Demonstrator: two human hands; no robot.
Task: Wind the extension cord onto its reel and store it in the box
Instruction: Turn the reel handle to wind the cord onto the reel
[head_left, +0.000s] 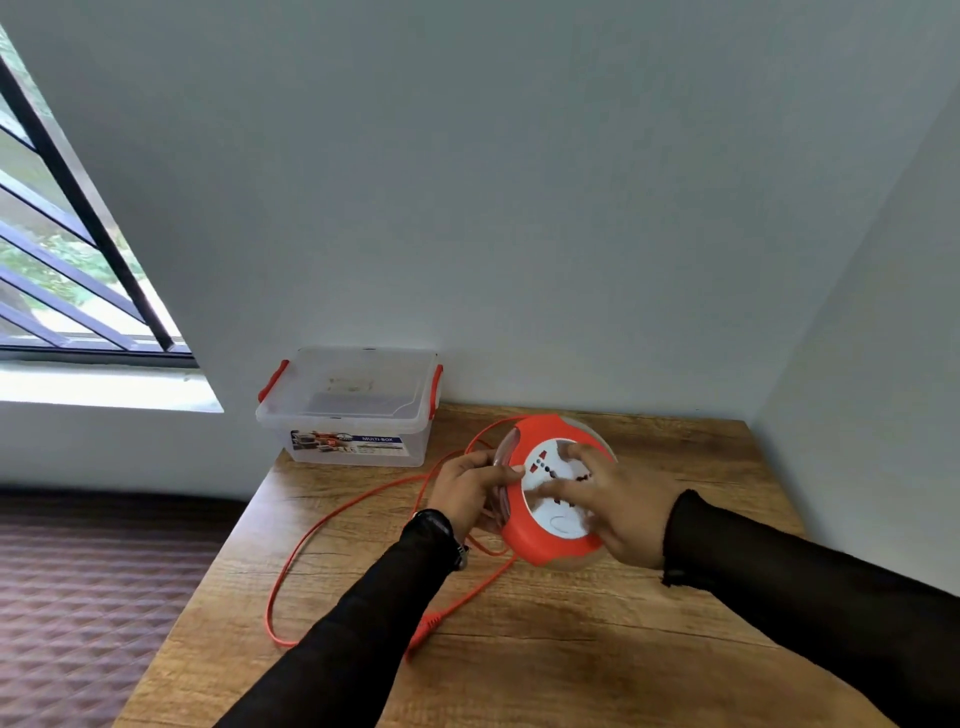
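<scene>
You had the reel (550, 488) gripped in both hands (467, 486) above the tabletop (571, 649), right hand (618, 506) on its face, loose cord (322, 525) trailing off left, box (348, 410) behind.

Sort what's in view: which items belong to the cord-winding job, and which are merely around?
Job:
reel, held by left hand and right hand
orange cord, loose on the table
clear box, lid on

Just around:
wooden table
window
</scene>
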